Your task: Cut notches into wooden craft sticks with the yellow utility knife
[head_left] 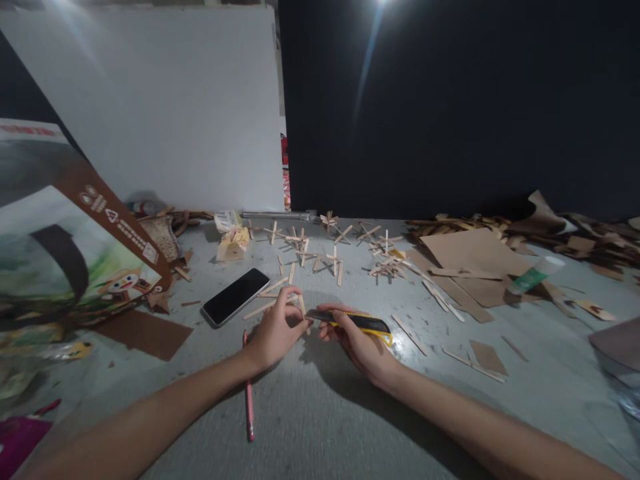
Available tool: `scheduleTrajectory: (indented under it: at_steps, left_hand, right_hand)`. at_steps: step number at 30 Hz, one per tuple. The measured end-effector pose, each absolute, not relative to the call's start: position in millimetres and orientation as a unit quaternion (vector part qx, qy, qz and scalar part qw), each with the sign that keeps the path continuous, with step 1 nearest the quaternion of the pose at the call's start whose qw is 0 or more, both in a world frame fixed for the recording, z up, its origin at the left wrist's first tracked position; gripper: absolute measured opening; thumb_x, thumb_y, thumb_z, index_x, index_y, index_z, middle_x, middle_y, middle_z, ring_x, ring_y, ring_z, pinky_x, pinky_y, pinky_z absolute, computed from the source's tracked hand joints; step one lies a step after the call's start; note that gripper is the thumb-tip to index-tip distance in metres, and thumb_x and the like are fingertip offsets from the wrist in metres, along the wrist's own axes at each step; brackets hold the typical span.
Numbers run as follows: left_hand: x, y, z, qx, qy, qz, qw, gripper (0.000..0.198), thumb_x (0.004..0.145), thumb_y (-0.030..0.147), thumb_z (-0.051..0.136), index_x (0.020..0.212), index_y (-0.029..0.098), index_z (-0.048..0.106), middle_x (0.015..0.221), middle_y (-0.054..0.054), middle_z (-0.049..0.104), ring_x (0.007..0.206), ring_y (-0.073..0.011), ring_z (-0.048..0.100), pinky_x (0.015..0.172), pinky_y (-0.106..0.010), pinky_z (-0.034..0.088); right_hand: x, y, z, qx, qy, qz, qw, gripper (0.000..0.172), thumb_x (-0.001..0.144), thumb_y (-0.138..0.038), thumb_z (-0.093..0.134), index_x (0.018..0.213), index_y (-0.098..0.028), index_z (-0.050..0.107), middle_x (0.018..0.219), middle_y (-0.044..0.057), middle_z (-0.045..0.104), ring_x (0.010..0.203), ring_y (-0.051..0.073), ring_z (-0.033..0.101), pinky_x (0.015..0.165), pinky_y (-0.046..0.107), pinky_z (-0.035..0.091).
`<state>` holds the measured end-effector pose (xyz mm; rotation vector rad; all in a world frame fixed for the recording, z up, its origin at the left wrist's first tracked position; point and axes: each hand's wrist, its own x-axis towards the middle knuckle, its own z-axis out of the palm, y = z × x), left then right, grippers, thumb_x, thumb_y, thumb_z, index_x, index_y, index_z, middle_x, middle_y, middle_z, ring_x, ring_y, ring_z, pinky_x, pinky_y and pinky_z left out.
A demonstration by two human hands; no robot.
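Utility knife gripped in right hand, blade tip at wooden stick; left hand pinches stick against table, bracing it against slip.

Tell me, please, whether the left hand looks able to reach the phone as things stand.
Probably yes. The phone lies just beside the left hand, with only loose sticks between them. That hand pinches a wooden stick, though, and the right hand grips the utility knife.

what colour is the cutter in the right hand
The cutter is black with yellow trim; head view shows it.
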<state>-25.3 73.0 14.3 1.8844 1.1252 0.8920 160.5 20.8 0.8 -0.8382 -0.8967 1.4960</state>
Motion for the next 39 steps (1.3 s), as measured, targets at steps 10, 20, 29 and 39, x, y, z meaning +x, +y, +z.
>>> scheduleTrajectory:
  at_steps: [10,20,29,39]
  left_hand:
    - [-24.6,72.8,13.2,0.739,0.453,0.346,0.358,0.048,0.08,0.017,0.067,0.123,0.024,0.046,0.072,0.005,0.071,0.071,-0.0177,0.068,0.079,-0.031,0.047]
    - [-22.9,70.8,17.3,0.745,0.45,0.35,0.348,0.046,0.079,0.014,0.066,0.12,0.024,0.047,0.067,0.008,0.069,0.068,-0.0166,0.066,0.077,-0.03,0.047]
    - [-23.3,71.1,16.6,0.749,0.44,0.349,0.352,0.045,0.081,0.018,0.068,0.12,0.024,0.045,0.068,0.006,0.069,0.069,-0.0167,0.066,0.074,-0.029,0.046]
    - [-24.8,76.4,11.4,0.736,0.423,0.365,0.382,0.052,0.082,0.023,0.069,0.128,0.023,0.046,0.073,0.005,0.069,0.072,-0.0159,0.068,0.075,-0.028,0.048]
  right_hand:
    - [159.8,20.0,-0.6,-0.367,-0.335,0.652,0.572,0.027,0.086,-0.043,0.073,0.102,-0.022,0.077,0.079,0.002,0.074,0.074,0.017,0.068,0.08,0.032,0.055]
    - [161.3,21.5,-1.0,-0.368,-0.288,0.676,0.57,0.027,0.086,-0.038,0.071,0.103,-0.019,0.077,0.079,0.004,0.075,0.076,0.017,0.071,0.08,0.028,0.058]
    - [162.9,23.6,11.8,-0.384,-0.203,0.709,0.556,0.022,0.088,-0.027,0.066,0.1,-0.013,0.079,0.077,0.006,0.075,0.072,0.012,0.07,0.076,0.02,0.057]
    - [166.1,20.8,9.0,-0.335,-0.385,0.63,0.585,0.031,0.089,-0.044,0.071,0.107,-0.019,0.075,0.076,0.003,0.073,0.068,0.016,0.068,0.069,0.029,0.056]
